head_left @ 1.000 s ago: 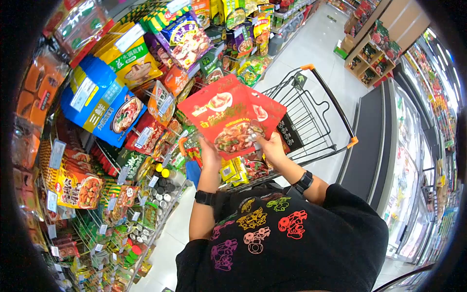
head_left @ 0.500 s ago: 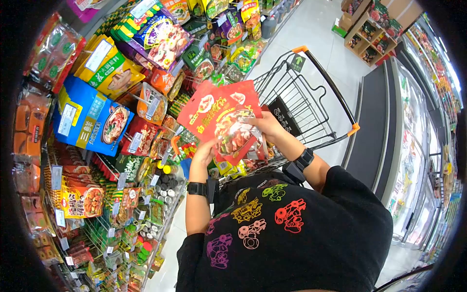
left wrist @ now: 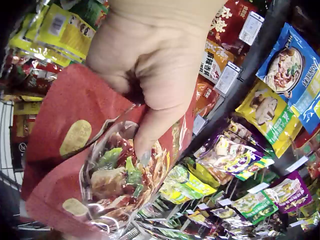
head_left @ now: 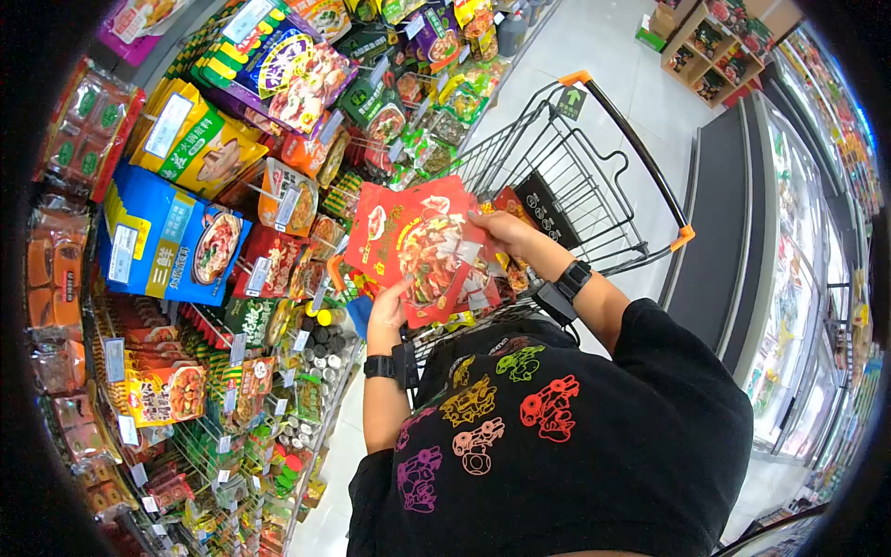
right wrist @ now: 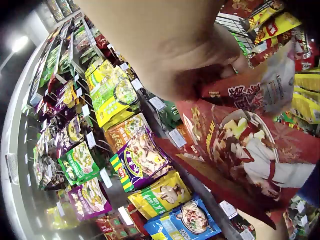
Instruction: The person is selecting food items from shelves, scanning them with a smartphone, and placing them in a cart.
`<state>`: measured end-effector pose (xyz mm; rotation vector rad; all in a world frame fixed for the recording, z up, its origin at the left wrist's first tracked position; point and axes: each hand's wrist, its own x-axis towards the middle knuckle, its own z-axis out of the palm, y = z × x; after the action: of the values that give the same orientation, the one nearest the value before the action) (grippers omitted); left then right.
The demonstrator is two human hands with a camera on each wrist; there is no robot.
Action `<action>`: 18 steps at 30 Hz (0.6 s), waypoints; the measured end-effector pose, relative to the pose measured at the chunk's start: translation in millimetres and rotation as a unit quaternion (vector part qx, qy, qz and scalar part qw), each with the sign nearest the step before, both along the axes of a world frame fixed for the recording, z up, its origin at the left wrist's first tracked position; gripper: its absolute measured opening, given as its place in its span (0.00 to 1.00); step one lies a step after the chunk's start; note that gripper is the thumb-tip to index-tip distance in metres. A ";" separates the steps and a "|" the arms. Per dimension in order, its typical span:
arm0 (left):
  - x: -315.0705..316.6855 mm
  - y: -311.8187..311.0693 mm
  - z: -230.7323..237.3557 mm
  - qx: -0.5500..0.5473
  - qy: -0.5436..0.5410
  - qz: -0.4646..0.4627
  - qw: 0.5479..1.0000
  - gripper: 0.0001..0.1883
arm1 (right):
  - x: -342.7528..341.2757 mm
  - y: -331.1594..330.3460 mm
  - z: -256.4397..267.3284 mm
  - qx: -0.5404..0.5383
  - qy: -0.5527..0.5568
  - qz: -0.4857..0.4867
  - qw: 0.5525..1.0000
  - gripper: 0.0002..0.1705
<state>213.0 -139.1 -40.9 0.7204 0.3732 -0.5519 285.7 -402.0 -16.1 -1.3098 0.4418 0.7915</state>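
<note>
Red food pouches, printed with a dish of food, are held fanned and overlapping above the shopping cart. My left hand pinches their lower left edge; in the left wrist view its thumb lies across the printed front, while its other fingers are hidden behind. At the upper right edge, my right hand grips the pouches, thumb on the front side. In the right wrist view, a second pouch with a silvery part shows beside the front pouch.
To the left, a shelf rack carries hanging pouches, among them a blue pouch and a yellow pouch. Several packets lie in the cart, including a yellow packet. A freezer case runs along the right, and wooden crates stand farther back.
The pouches have come lower in the head view and tilted, and they overlap differently. My right hand has shifted from their lower right up to the right edge. The left hand stays at the lower left.
</note>
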 end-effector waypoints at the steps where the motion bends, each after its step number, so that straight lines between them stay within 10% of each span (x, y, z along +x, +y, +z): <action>1: 1.4 1.1 0.2 -0.006 0.005 -0.002 1.000 0.23 | 1.0 -0.6 8.8 -0.063 -0.015 0.005 0.998 0.13; 5: 8.3 5.9 -2.3 0.066 -0.087 0.012 0.994 0.26 | 6.0 -12.3 -22.6 -0.373 -0.255 0.032 0.891 0.16; 10: 20.3 2.6 30.8 0.102 -0.147 -0.019 0.984 0.28 | -2.8 7.5 42.6 0.203 -0.162 -0.045 0.965 0.28; 18: 35.7 10.3 90.4 0.232 -0.255 -0.038 0.938 0.28 | -17.5 29.5 108.8 0.424 -0.116 -0.068 0.896 0.34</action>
<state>248.7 -128.9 49.5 1.3038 -0.0189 -0.3290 268.1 -372.5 92.7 -0.5292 -0.0279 0.5880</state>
